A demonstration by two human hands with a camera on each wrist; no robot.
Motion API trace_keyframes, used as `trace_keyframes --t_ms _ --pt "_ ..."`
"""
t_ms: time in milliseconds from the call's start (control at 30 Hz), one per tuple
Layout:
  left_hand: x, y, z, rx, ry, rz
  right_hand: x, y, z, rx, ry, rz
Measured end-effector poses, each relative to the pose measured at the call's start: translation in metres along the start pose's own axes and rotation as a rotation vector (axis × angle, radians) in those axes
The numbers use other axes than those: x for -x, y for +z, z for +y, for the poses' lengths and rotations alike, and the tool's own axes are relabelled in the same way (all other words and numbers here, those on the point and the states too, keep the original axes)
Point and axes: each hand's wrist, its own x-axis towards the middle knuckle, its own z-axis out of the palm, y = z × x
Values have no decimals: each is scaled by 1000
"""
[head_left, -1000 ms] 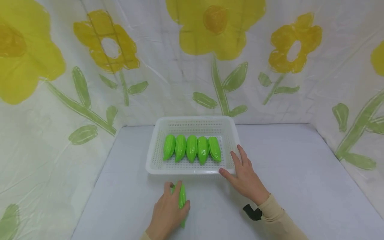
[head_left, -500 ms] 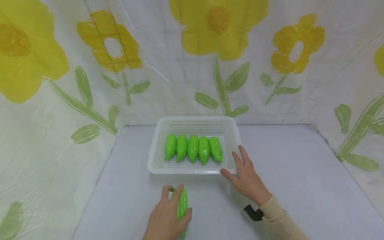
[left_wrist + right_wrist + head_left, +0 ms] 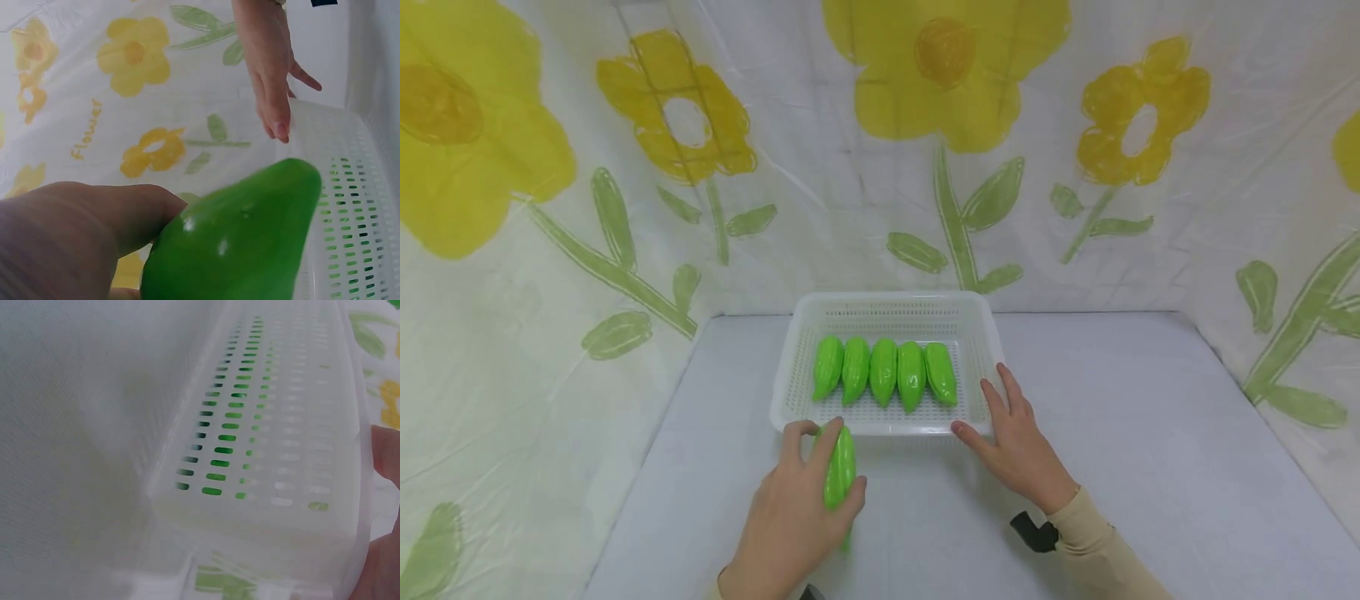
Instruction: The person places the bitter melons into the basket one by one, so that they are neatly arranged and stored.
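Note:
My left hand (image 3: pixel 788 504) grips a glossy green toy vegetable (image 3: pixel 841 473), long, ridged and tapered to a point, with fingers on its far end and the thumb along its right side. It is held just in front of the white slotted plastic basket (image 3: pixel 880 430). In the left wrist view the green toy vegetable (image 3: pixel 231 234) fills the foreground, partly hidden by the hand. My right hand (image 3: pixel 1021 450) rests with spread, fairly straight fingers at the basket's front right corner. Inside the basket, several matching green vegetables (image 3: pixel 883 372) lie side by side in a row.
A pale cloth-covered table (image 3: pixel 1120 400) extends to both sides of the basket. Behind and around it hangs a white curtain (image 3: pixel 820 208) with yellow flowers. A black wrist device (image 3: pixel 1034 532) sits at the right sleeve.
My left hand has first drawn slightly back with the green toy vegetable, then moved forward with it to the basket's front rim. The right hand stays at the basket corner.

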Motion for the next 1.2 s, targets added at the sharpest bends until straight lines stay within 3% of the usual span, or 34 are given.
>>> trace_keyframes --t_ms 167,600,833,1200 --pt "-14 -6 -6 17 53 59 0 0 1 2 -9 6" --pt "-57 3 -15 11 80 67 0 3 2 8 -15 20" --pt "-93 11 -21 26 60 66 -1 2 3 17 -10 23" --pt "-144 32 -41 3 -20 8 0 3 3 3 -24 36"
